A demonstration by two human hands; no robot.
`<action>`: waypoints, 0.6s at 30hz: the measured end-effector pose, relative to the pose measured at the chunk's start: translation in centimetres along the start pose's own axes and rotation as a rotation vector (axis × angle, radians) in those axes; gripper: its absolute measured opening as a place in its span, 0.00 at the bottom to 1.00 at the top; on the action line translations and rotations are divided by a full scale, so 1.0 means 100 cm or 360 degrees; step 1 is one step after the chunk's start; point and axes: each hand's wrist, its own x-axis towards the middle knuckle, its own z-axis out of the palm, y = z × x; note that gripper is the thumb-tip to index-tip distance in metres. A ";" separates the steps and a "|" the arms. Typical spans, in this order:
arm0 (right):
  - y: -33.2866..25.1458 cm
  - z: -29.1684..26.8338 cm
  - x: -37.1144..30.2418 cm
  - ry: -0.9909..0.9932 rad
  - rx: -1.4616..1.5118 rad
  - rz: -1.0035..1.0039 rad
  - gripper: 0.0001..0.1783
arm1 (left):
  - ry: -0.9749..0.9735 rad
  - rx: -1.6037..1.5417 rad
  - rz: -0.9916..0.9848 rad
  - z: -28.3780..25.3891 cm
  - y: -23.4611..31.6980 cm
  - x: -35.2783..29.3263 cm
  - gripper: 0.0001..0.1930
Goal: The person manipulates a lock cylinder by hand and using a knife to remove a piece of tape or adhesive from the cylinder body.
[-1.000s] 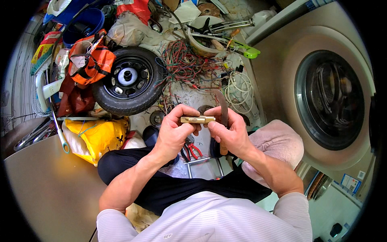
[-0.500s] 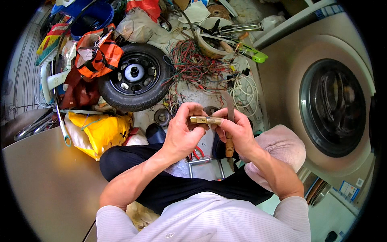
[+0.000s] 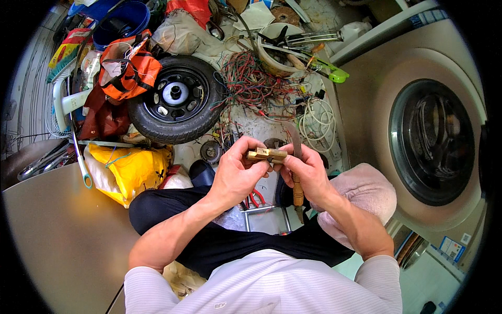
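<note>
A brass lock cylinder (image 3: 266, 154) lies crosswise between my two hands, in front of my body. My left hand (image 3: 234, 172) grips its left end, thumb along the near side. Fingers of my right hand (image 3: 309, 172) pinch its right end. That same hand also keeps hold of a wooden-handled tool (image 3: 298, 192), upright in the picture. Its long flat greyish blade rises past the fingers and away from me; the handle, with a metal tip, sticks out below the palm. Whether the blade is a file or a knife I cannot tell.
Beyond my hands are a black-rimmed tyre (image 3: 175, 99), tangled red wires (image 3: 251, 78) and a white cable coil (image 3: 319, 120). A tub of tools (image 3: 274, 65) stands farther back. A front-loading washer (image 3: 384, 157) flanks me on the right, a yellow bag (image 3: 128, 170) on the left.
The lock cylinder has been rolled in my fingers, so more of its side and its middle notch show. My hands and the wooden-handled tool stay almost in place.
</note>
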 end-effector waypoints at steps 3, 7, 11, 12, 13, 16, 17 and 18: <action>-0.004 0.002 -0.001 0.0006 -0.0032 0.0015 0.12 | -0.0011 -0.0040 -0.0020 -0.001 0.001 0.000 0.13; -0.003 0.003 -0.001 0.0024 -0.0021 -0.0022 0.11 | -0.0044 -0.0034 -0.0102 -0.002 0.006 0.000 0.13; -0.001 0.002 -0.001 0.0045 -0.0005 -0.0064 0.11 | -0.0073 -0.0089 -0.0029 -0.001 0.004 -0.001 0.13; -0.001 0.002 0.000 0.0054 0.0006 -0.0075 0.11 | -0.0073 -0.0088 -0.0030 -0.003 0.004 -0.001 0.13; -0.001 0.002 0.000 0.0054 0.0007 -0.0075 0.11 | -0.0093 -0.0131 -0.0061 -0.005 0.005 -0.001 0.12; 0.000 0.002 0.000 0.0065 -0.0045 -0.0078 0.11 | -0.0124 -0.0155 -0.0109 -0.009 0.005 0.001 0.13; 0.000 0.001 0.000 0.0065 -0.0068 -0.0082 0.11 | -0.0133 -0.0135 -0.0124 -0.009 0.005 0.001 0.13; 0.001 0.001 0.000 0.0065 -0.0090 -0.0087 0.11 | -0.0134 -0.0135 -0.0124 -0.009 0.004 0.001 0.13</action>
